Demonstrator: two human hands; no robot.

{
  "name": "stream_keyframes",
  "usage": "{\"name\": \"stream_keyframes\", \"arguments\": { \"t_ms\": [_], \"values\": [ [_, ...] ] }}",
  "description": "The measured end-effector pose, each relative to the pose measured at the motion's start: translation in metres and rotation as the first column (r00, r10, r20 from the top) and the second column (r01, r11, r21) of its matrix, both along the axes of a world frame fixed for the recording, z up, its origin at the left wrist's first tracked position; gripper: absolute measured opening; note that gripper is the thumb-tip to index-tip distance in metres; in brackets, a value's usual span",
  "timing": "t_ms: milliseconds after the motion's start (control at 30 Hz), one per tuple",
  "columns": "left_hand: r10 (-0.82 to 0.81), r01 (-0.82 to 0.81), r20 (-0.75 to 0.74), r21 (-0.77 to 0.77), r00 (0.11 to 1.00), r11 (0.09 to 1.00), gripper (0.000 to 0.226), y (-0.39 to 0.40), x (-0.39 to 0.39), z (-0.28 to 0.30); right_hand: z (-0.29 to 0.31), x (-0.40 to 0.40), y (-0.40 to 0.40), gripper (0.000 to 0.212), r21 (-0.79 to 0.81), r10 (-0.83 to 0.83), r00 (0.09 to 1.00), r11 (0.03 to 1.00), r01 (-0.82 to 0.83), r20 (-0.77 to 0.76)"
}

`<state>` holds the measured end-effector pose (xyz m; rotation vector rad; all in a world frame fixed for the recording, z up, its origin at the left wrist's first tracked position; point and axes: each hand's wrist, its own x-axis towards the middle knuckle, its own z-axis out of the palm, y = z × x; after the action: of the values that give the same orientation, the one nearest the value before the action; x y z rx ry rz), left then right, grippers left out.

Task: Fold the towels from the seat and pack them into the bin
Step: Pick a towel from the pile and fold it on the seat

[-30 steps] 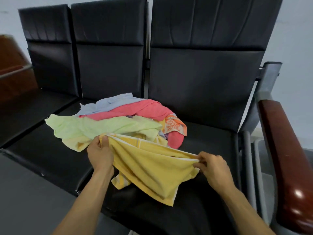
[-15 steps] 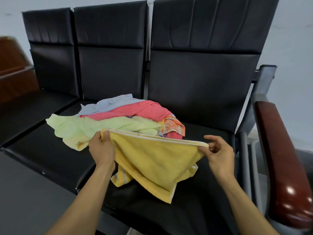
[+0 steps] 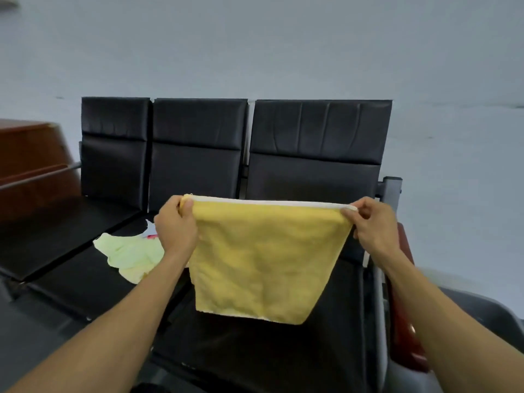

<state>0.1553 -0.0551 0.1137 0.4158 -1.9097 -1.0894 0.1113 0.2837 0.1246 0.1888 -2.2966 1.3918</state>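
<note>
Head view: my left hand [image 3: 175,226] and right hand [image 3: 373,226] pinch yellow towel [image 3: 263,262] top corners; white-trimmed, spread flat, hanging above seat [image 3: 255,353].

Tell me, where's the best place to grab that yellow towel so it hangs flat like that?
By its two top corners, along the white-trimmed edge, coming in from each side. The left hand pinches one corner and the right hand the other, pulling the yellow towel taut between them. Held so, the cloth drops as a smooth sheet above the black seat, likely ready to fold.
</note>
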Motion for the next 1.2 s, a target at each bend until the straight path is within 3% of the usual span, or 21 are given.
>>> {"name": "stream_keyframes", "arguments": {
  "t_ms": [333, 600, 800, 967, 1200],
  "values": [
    [-0.159, 0.163, 0.089, -0.045, 0.983, 0.986, 0.028, -0.008, 0.032, 0.02, 0.016, 0.038, 0.0, 0.013, 0.059, -0.051, 0.999, 0.997, 0.051, -0.003],
    [-0.125, 0.12, 0.087, 0.068, 0.988, 0.99, 0.026, 0.009, 0.031, -0.009, -0.018, 0.043, -0.009, 0.009, -0.087, -0.138, 0.99, 0.986, 0.139, 0.009],
    [-0.091, 0.062, 0.278, 0.112, 0.956, 0.992, 0.026, 0.015, -0.001, -0.072, -0.075, 0.016, -0.019, 0.009, -0.122, -0.186, 0.974, 0.972, 0.203, 0.132],
    [-0.18, 0.107, 0.334, 0.227, 0.925, 0.968, 0.017, 0.043, -0.017, -0.114, -0.127, 0.001, -0.037, 0.01, -0.155, -0.198, 0.947, 0.958, 0.241, 0.253],
    [-0.305, 0.226, 0.439, 0.225, 0.845, 0.948, 0.018, 0.086, -0.035, -0.154, -0.186, -0.002, -0.067, 0.014, -0.326, -0.046, 0.907, 0.925, 0.197, 0.418]
  ]
}}
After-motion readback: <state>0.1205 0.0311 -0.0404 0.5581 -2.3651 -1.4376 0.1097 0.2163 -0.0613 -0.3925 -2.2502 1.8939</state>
